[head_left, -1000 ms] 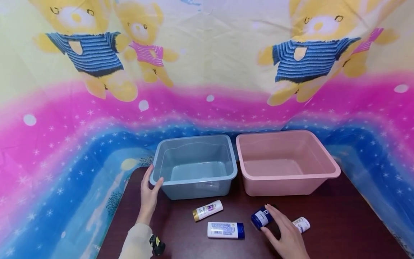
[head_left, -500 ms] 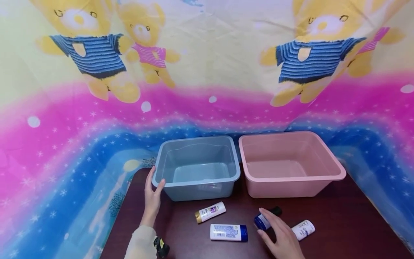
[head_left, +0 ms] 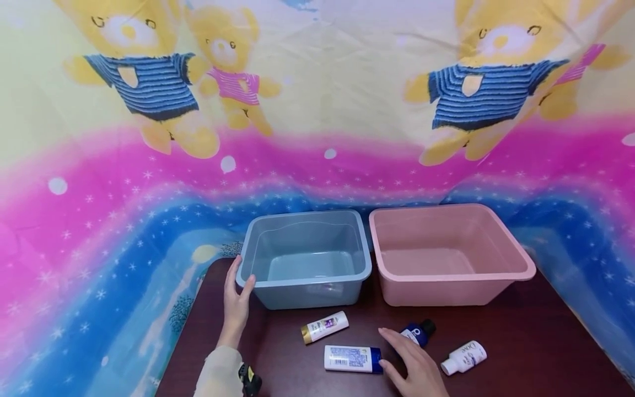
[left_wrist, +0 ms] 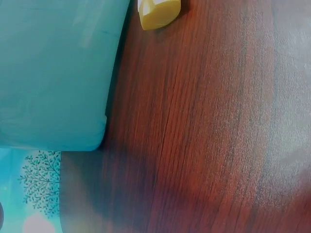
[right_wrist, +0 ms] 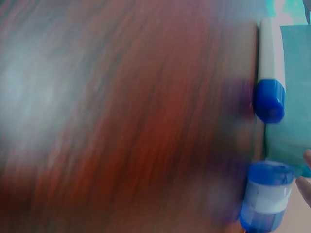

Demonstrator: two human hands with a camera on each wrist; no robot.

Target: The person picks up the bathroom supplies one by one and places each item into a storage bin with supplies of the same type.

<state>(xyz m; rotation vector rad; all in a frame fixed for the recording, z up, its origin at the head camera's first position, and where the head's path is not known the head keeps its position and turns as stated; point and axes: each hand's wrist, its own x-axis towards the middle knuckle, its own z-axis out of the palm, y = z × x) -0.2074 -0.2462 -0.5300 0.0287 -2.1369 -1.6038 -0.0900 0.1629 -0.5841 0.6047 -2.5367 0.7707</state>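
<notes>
Blue-capped tube, pointing lengthwise toward desk's right edge and nearer, spread, empty right hand; left hand gripping bluish tub's corner.

Left fingers point forward, right fingers slant leftward, all loosely extended.

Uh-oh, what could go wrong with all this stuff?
The right hand is beside the white bottle with the blue cap, so it might knock it. The dark blue bottle lies partly hidden behind that hand and might roll if bumped. The left hand touches the blue tub; a push might slide it.
</notes>
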